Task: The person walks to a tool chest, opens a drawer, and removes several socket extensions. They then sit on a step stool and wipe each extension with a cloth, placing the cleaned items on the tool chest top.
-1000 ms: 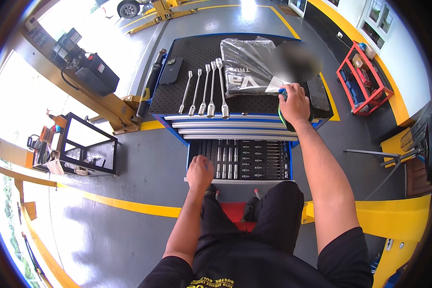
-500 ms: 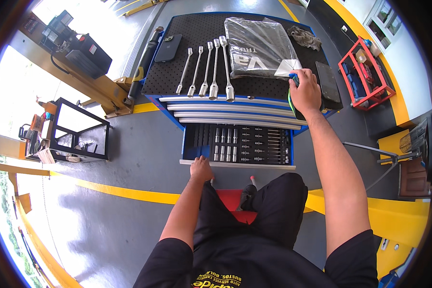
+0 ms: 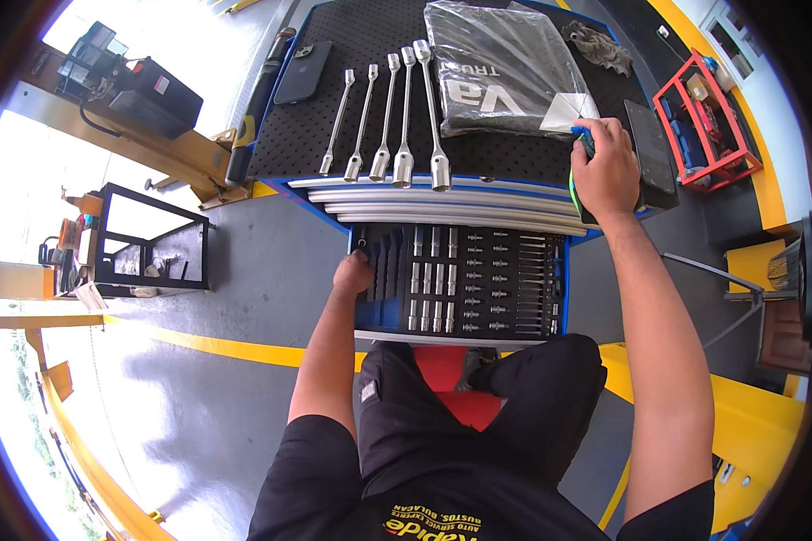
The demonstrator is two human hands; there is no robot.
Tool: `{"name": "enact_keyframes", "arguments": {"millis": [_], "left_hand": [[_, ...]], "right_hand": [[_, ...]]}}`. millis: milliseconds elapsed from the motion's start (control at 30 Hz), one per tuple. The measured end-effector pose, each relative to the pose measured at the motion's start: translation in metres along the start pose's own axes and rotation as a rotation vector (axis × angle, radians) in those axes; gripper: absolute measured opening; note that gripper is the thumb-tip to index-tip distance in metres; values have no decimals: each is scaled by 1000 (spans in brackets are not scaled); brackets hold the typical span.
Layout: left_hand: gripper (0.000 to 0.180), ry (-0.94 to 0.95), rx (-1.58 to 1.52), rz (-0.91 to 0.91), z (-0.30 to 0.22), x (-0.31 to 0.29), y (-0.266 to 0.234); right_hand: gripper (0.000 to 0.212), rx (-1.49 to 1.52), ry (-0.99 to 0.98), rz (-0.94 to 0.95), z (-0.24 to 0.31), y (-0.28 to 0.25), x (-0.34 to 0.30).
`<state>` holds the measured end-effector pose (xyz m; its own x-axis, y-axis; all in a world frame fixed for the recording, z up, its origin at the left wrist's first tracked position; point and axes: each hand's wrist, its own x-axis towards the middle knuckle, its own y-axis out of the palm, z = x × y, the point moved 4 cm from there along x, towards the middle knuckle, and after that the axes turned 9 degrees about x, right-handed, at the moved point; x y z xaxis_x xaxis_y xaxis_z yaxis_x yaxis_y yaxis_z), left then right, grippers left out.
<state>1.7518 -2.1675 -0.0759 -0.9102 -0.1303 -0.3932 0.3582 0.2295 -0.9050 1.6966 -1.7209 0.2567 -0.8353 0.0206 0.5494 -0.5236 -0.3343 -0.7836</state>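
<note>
My left hand [image 3: 355,272] is closed at the left side of the open tool drawer [image 3: 451,337], fingers curled over the dark foam slots. A small silver ring end [image 3: 362,242] shows just beyond its fingers; whether the hand grips it is hidden. At the cabinet top's front right corner, my right hand [image 3: 607,171] is closed round a blue-and-green object [image 3: 577,162] whose kind I cannot make out. Several double-ended socket wrenches [image 3: 388,122] lie side by side on the black perforated top. Rows of silver sockets and bits [image 3: 433,279] fill the drawer's middle and right.
On the cabinet top are a plastic-wrapped dark package [image 3: 505,68], a phone [image 3: 302,72], a grey rag [image 3: 597,47] and a dark flat case [image 3: 650,144]. A red cart [image 3: 708,122] stands at right, a black metal-framed stand [image 3: 153,239] at left.
My left hand has gone from the drawer's front edge to the slots at its left side. The drawer is pulled out further, showing more tools. My right hand stays at the corner.
</note>
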Motion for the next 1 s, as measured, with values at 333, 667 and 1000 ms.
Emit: {"name": "enact_keyframes", "arguments": {"millis": [333, 667, 1000], "left_hand": [[25, -160, 202, -78, -21, 44, -11], [27, -363, 165, -175, -9, 73, -14], [16, -257, 448, 32, -36, 120, 34]], "right_hand": [[25, -5, -41, -25, -1, 3, 0], [29, 72, -76, 8, 5, 8, 7], [30, 59, -59, 53, -14, 10, -2]]}}
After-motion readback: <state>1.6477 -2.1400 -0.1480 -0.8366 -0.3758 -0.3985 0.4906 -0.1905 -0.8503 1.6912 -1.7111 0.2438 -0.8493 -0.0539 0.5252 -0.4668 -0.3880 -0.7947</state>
